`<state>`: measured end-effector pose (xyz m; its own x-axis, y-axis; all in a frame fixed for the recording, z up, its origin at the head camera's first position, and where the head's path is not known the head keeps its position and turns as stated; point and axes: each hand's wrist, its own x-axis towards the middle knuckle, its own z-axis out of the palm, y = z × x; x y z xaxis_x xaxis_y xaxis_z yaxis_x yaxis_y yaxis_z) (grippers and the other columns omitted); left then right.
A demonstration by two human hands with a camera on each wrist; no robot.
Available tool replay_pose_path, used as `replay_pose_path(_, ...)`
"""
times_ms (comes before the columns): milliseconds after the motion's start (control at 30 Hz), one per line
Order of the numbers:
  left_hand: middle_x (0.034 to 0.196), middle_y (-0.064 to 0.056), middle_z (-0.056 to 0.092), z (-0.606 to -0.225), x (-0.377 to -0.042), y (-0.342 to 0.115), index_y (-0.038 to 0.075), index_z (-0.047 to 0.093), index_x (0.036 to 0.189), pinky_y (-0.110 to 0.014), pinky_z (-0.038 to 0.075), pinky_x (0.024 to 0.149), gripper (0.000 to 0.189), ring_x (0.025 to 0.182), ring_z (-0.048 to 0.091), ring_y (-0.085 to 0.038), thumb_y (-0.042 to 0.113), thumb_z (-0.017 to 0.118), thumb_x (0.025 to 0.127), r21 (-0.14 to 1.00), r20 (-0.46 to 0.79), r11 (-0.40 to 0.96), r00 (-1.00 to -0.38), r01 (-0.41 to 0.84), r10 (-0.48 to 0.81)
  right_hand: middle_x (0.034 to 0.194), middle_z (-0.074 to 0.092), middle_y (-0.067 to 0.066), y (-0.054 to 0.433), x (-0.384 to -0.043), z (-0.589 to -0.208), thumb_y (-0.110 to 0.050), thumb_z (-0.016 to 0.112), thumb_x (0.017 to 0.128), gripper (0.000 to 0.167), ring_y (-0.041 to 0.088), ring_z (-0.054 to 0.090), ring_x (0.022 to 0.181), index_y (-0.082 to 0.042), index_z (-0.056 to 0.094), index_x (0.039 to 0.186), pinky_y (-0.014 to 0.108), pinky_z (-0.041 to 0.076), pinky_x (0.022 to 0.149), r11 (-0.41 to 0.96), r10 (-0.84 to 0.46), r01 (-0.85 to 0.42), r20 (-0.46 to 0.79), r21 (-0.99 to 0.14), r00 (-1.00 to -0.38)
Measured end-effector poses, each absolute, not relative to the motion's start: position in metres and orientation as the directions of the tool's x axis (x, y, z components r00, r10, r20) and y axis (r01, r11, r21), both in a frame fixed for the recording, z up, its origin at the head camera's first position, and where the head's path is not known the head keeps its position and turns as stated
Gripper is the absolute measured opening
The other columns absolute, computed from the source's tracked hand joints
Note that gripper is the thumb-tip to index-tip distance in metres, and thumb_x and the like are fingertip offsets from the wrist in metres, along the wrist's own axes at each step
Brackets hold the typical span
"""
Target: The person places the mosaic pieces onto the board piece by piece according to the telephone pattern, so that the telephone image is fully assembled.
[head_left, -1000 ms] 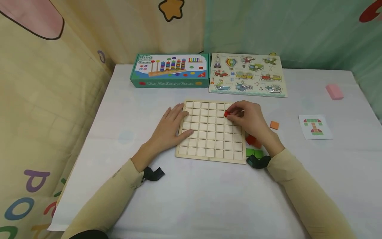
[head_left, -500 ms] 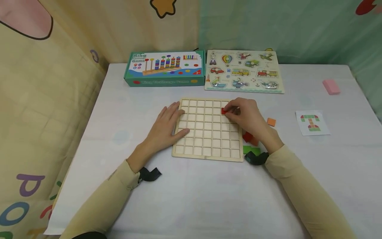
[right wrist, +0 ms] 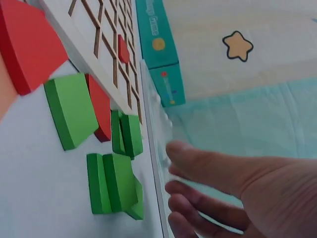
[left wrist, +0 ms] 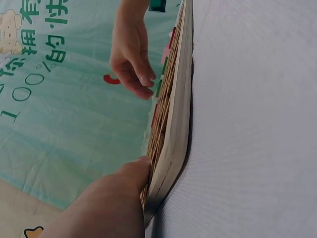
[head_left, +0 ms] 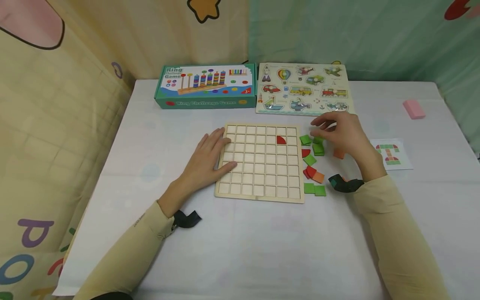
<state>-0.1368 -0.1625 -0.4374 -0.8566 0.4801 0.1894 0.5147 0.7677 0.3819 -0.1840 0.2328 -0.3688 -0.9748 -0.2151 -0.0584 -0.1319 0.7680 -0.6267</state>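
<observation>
A wooden grid board (head_left: 258,199) lies on the white table. My left hand (head_left: 202,160) rests along its left edge, fingers straight and thumb over the frame, as the left wrist view also shows. One red quarter-circle tile (head_left: 281,140) sits in a cell of the second row, towards the right. My right hand (head_left: 339,129) hovers to the right of the board over the green tiles (head_left: 318,148), its fingers loosely bent with nothing between them. In the right wrist view, its thumb and fingers (right wrist: 205,161) are apart, beyond several green tiles (right wrist: 119,183).
Red tiles (head_left: 310,171), orange tiles (head_left: 318,177) and more green tiles (head_left: 320,191) lie along the board's right side. A pattern card (head_left: 403,156) and a pink block (head_left: 414,109) are farther right. Behind stand a ring game box (head_left: 205,86) and a vehicle puzzle board (head_left: 303,87).
My right hand has let go of the red quarter-circle tile in its cell and moved right, over the loose tiles. The left hand stays on the board's edge.
</observation>
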Motion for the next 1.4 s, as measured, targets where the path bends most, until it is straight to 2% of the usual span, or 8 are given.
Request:
replay_pose_path(100, 0.171, -0.017, 0.03, -0.437, -0.136, -0.163, 0.005, 0.051, 0.146, -0.052, 0.013, 0.134, 0.07, 0.162, 0.023, -0.031, 0.054, 0.065, 0.098, 0.384, 0.191, 0.768, -0.858, 0.512, 0.477, 0.118, 0.073, 0.018, 0.233, -0.187, -0.373, -0.018, 0.084, 0.092, 0.033, 0.033, 0.066, 0.108, -0.005, 0.076, 0.122, 0.054, 0.056, 0.098, 0.758, -0.284, -0.161, -0.097, -0.633, -0.954)
replay_pose_path(233, 0.171, -0.016, 0.03, -0.438, -0.136, -0.164, 0.005, 0.051, 0.146, -0.052, 0.013, 0.133, 0.07, 0.162, 0.023, -0.03, 0.053, 0.065, 0.098, 0.385, 0.191, 0.768, -0.859, 0.511, 0.475, 0.112, 0.074, 0.017, 0.228, -0.189, -0.377, -0.013, 0.084, 0.091, 0.029, 0.03, 0.066, 0.104, -0.004, 0.077, 0.118, 0.049, 0.057, 0.096, 0.743, -0.347, -0.212, -0.094, -0.635, -0.933)
replay_pose_path(333, 0.171, -0.016, 0.03, -0.438, -0.136, -0.164, 0.005, 0.05, 0.147, -0.052, 0.013, 0.134, 0.07, 0.162, 0.022, -0.03, 0.054, 0.065, 0.098, 0.384, 0.187, 0.769, -0.859, 0.511, 0.478, 0.104, 0.075, 0.014, 0.227, -0.188, -0.379, -0.011, 0.083, 0.091, 0.022, 0.027, 0.066, 0.097, -0.004, 0.079, 0.111, 0.034, 0.057, 0.089, 0.743, -0.336, -0.223, -0.063, -0.631, -0.94)
replay_pose_path(433, 0.171, -0.016, 0.03, -0.437, -0.136, -0.163, 0.005, 0.05, 0.147, -0.051, 0.012, 0.134, 0.07, 0.162, 0.022, -0.03, 0.054, 0.065, 0.099, 0.38, 0.18, 0.772, -0.859, 0.51, 0.479, 0.098, 0.074, 0.012, 0.228, -0.186, -0.379, -0.013, 0.083, 0.092, 0.017, 0.024, 0.063, 0.092, -0.005, 0.079, 0.107, 0.019, 0.052, 0.081, 0.732, -0.332, -0.225, -0.047, -0.643, -0.942)
replay_pose_path(567, 0.171, -0.016, 0.03, -0.437, -0.136, -0.163, 0.005, 0.05, 0.147, -0.051, 0.012, 0.134, 0.07, 0.162, 0.022, -0.03, 0.054, 0.065, 0.099, 0.376, 0.18, 0.77, -0.856, 0.515, 0.484, 0.096, 0.073, 0.011, 0.227, -0.183, -0.376, -0.015, 0.081, 0.094, 0.015, 0.023, 0.063, 0.089, -0.006, 0.079, 0.105, 0.011, 0.049, 0.077, 0.709, -0.342, -0.235, -0.032, -0.665, -0.939)
replay_pose_path(933, 0.171, -0.017, 0.03, -0.435, -0.136, -0.163, 0.004, 0.051, 0.147, -0.052, 0.013, 0.134, 0.07, 0.162, 0.022, -0.03, 0.054, 0.065, 0.099, 0.375, 0.182, 0.772, -0.857, 0.514, 0.482, 0.101, 0.077, 0.008, 0.19, -0.175, -0.381, -0.014, 0.077, 0.097, 0.013, 0.022, 0.069, 0.091, -0.009, 0.081, 0.109, 0.022, 0.055, 0.079, 0.657, -0.423, -0.255, -0.066, -0.709, -0.904)
replay_pose_path(1200, 0.171, -0.017, 0.031, -0.436, -0.136, -0.163, 0.004, 0.051, 0.147, -0.052, 0.013, 0.134, 0.071, 0.162, 0.022, -0.031, 0.054, 0.065, 0.099, 0.382, 0.183, 0.769, -0.858, 0.512, 0.48, 0.1, 0.078, 0.01, 0.174, -0.166, -0.384, -0.009, 0.078, 0.096, 0.011, 0.026, 0.074, 0.09, -0.008, 0.08, 0.106, 0.043, 0.061, 0.084, 0.681, -0.392, -0.274, -0.022, -0.679, -0.92)
replay_pose_path(1400, 0.171, -0.017, 0.03, -0.437, -0.137, -0.164, 0.005, 0.051, 0.147, -0.052, 0.012, 0.134, 0.07, 0.162, 0.021, -0.031, 0.054, 0.065, 0.099, 0.379, 0.18, 0.771, -0.858, 0.511, 0.481, 0.097, 0.078, 0.009, 0.172, -0.164, -0.38, -0.01, 0.08, 0.094, 0.009, 0.023, 0.072, 0.089, -0.008, 0.081, 0.102, 0.044, 0.062, 0.082, 0.692, -0.371, -0.291, 0.019, -0.661, -0.928)
